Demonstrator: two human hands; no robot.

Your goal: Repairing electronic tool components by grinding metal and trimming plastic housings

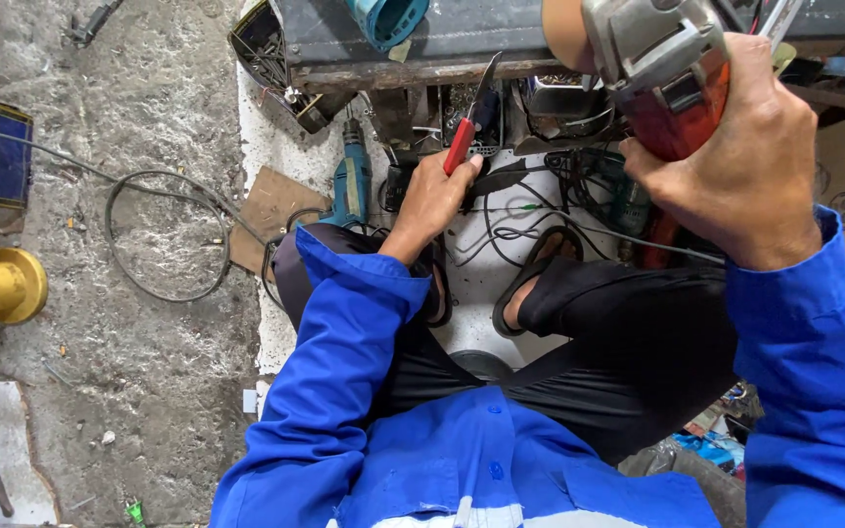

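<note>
rough concrete floor [149, 323] with a loop of black cable [163, 235], a white board under the feet. open tray [271, 59] of screws by the bench. left hand [432, 200] wrapped tight round red-handled pliers [469, 117], right hand [735, 161] clamped on an orange and grey grinder [662, 73] up high. teal drill [349, 181] lies beside.

Even, soft daylight; no hard shadows. Pale glare whitens the concrete floor [149, 117] left of the blue sleeve [334, 381]. The orange grinder [662, 73], closest to the lens, is slightly soft; edges bow outward.
</note>
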